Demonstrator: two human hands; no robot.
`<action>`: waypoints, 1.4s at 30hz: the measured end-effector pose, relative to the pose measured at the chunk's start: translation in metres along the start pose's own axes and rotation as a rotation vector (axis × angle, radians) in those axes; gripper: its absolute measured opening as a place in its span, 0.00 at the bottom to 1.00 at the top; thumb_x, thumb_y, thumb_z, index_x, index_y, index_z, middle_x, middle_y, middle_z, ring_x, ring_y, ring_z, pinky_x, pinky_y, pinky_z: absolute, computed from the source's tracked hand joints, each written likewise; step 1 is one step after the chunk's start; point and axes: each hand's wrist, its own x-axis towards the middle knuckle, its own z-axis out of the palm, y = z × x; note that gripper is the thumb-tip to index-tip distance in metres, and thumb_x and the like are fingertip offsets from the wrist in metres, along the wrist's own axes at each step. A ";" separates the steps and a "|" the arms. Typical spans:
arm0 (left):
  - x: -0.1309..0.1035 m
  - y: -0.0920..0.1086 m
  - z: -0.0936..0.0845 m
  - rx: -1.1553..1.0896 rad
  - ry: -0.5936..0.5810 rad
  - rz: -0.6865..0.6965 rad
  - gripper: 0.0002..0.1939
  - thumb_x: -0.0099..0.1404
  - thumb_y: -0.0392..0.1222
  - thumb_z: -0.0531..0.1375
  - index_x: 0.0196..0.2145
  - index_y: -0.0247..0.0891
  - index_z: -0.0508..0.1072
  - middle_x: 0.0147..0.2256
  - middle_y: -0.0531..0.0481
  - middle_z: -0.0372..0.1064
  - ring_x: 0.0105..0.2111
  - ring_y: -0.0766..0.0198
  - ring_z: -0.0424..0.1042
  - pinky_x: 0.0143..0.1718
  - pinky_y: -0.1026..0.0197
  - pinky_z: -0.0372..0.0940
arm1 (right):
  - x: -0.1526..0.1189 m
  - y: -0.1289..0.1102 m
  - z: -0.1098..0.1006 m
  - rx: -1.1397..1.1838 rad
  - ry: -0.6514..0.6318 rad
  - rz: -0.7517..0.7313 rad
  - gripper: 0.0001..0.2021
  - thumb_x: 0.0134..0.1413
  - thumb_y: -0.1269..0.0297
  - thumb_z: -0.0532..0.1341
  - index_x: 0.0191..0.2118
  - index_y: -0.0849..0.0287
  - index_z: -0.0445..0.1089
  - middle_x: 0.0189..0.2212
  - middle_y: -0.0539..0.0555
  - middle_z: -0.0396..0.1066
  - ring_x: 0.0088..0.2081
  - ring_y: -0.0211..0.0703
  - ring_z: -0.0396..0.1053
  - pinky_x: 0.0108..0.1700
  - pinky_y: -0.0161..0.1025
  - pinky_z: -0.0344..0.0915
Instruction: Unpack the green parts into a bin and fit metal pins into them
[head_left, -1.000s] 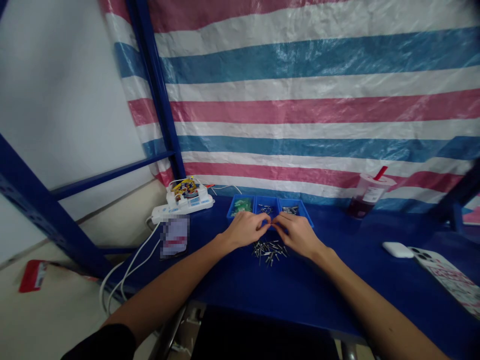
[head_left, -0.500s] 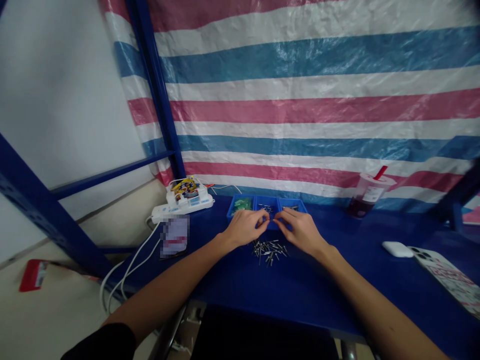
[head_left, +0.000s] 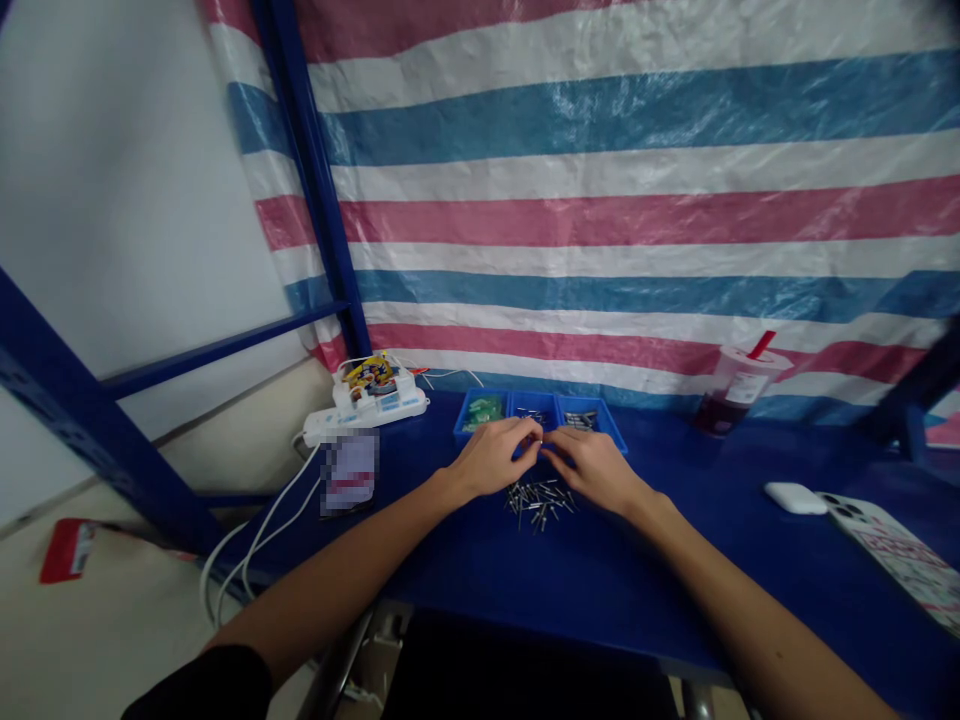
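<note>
- Meeting over the blue table (head_left: 600,570), the left hand (head_left: 493,458) and the right hand (head_left: 592,468) bring their fingertips together just in front of the middle tray.
- The left hand has its thumb and first fingers pinched together at the tips; something very small may be between them, but it is too small to tell what.
- The right hand has its fingers curled and close together, the tips nearly touching those of the left hand; I cannot tell if it holds a piece.
- A small heap of metal pins (head_left: 538,498) lies loose on the table just near of both hands, between the two wrists.
- Three blue trays (head_left: 611,425) stand in a row just far of the hands: the left one has green parts (head_left: 484,410), the middle one and the right one have small dark and silver pieces.
- On the far left of the table, a white power strip (head_left: 366,408) lies with a white device with coloured wires (head_left: 369,376) on it, and white cables hang down over the left edge.
- A plastic cup with a red straw (head_left: 736,388) stands far right, against the striped tarp (head_left: 637,200).
- On the right side lie a white earbud case (head_left: 795,498) and a phone (head_left: 896,555), well apart from the hands.
</note>
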 end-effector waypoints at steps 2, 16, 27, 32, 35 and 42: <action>0.000 -0.001 0.000 0.017 -0.006 -0.001 0.06 0.71 0.39 0.56 0.44 0.39 0.72 0.36 0.50 0.73 0.35 0.64 0.72 0.37 0.61 0.66 | 0.000 0.001 0.000 -0.002 -0.003 0.001 0.11 0.70 0.63 0.53 0.45 0.57 0.73 0.38 0.56 0.76 0.38 0.45 0.74 0.39 0.40 0.66; 0.000 -0.001 0.001 0.019 -0.041 -0.002 0.07 0.72 0.39 0.56 0.45 0.39 0.73 0.39 0.48 0.75 0.37 0.62 0.74 0.40 0.59 0.68 | -0.001 0.003 -0.001 -0.027 0.009 -0.004 0.10 0.70 0.64 0.54 0.42 0.58 0.73 0.36 0.54 0.77 0.36 0.43 0.74 0.36 0.38 0.63; 0.002 -0.005 -0.003 0.076 -0.068 0.006 0.09 0.74 0.41 0.55 0.43 0.38 0.75 0.36 0.49 0.75 0.34 0.64 0.74 0.38 0.61 0.66 | 0.000 -0.003 -0.006 -0.017 0.084 -0.004 0.11 0.71 0.64 0.53 0.43 0.59 0.73 0.35 0.54 0.76 0.35 0.41 0.73 0.38 0.37 0.62; -0.002 -0.004 0.002 0.062 -0.017 0.025 0.10 0.74 0.41 0.54 0.43 0.37 0.75 0.33 0.50 0.75 0.31 0.66 0.73 0.35 0.63 0.66 | -0.005 -0.006 -0.008 0.009 0.063 -0.007 0.13 0.72 0.64 0.51 0.44 0.60 0.73 0.36 0.55 0.76 0.35 0.40 0.72 0.37 0.37 0.63; -0.002 -0.004 0.002 0.071 0.019 0.062 0.09 0.73 0.41 0.56 0.43 0.37 0.75 0.33 0.51 0.75 0.31 0.67 0.74 0.38 0.63 0.67 | -0.007 -0.006 -0.008 0.023 0.088 0.016 0.13 0.72 0.64 0.52 0.47 0.60 0.74 0.36 0.55 0.75 0.35 0.41 0.72 0.38 0.37 0.64; -0.003 0.001 -0.002 0.043 -0.008 0.059 0.04 0.71 0.36 0.58 0.42 0.38 0.73 0.30 0.54 0.76 0.30 0.66 0.76 0.35 0.65 0.68 | -0.007 -0.008 -0.016 0.058 0.054 -0.034 0.11 0.68 0.69 0.55 0.47 0.60 0.75 0.31 0.53 0.73 0.31 0.41 0.70 0.35 0.40 0.66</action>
